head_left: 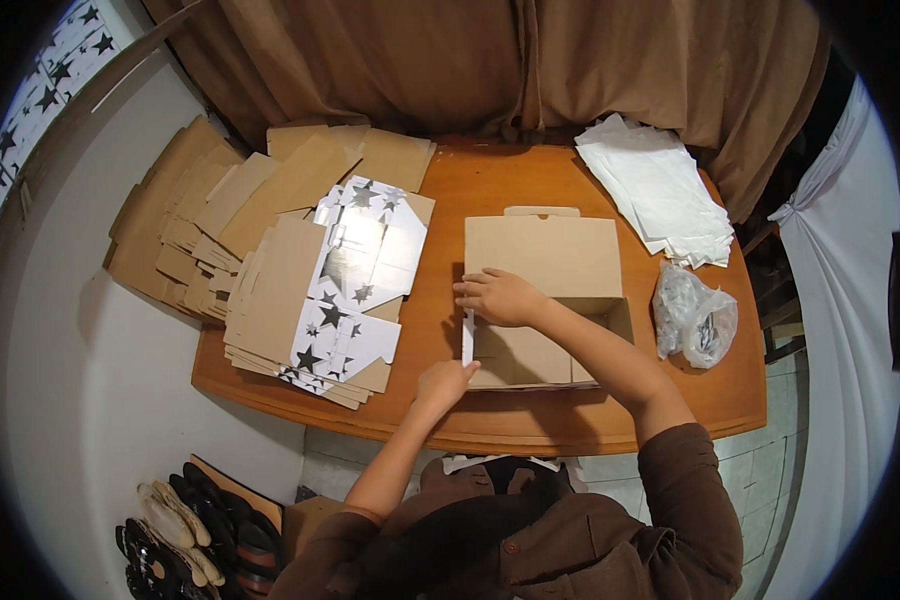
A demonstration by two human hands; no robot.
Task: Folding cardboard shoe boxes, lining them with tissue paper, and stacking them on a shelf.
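Observation:
An open cardboard box (542, 255) stands on the table before me, its lid panel raised at the far side and its brown inside showing. The left wall of the box shows a narrow white strip along its edge. My left hand (445, 388) is closed at the near left corner, thumb and fingers pinching that wall. Reaching across the box, my right hand (500, 297) has its fingers bent over the far end of the same wall. Its thumb is mostly hidden.
Flat cardboard blanks (270, 290) pile up at left, with a white star-printed blank (370, 245) on top. White paper sheets (655, 185) and a clear plastic bag (695, 315) lie at right on the wooden table (440, 300). Shoes (195, 530) sit lower left; brown curtains (450, 70) hang behind.

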